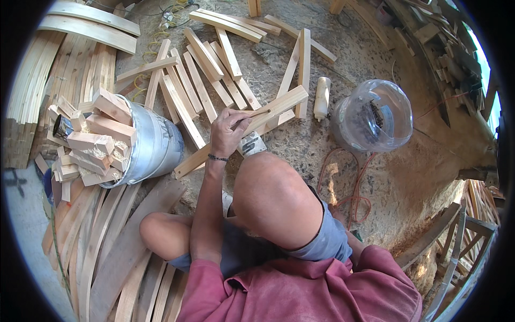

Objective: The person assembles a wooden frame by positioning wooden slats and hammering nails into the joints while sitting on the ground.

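My left hand [229,131], a dark bracelet at its wrist, is closed over a long pale wood batten [287,103]. Between its fingertips is a thin brown stick [260,112], lying along the batten's top; whether it is a pencil or a peg I cannot tell. The batten slants past my raised knee, its lower end [188,165] near the bucket. A pale block with dark marks [252,144] sits under it beside the knee. My right upper arm runs down behind my thigh, and the right hand does not show.
A tilted bucket [155,145] of wood offcuts stands left. Several battens [204,56] lie ahead. Right are a whitish bottle [322,98], a clear tub [399,115] with dark bits inside and an orange cord [354,201]. Boards [107,231] lie stacked at lower left.
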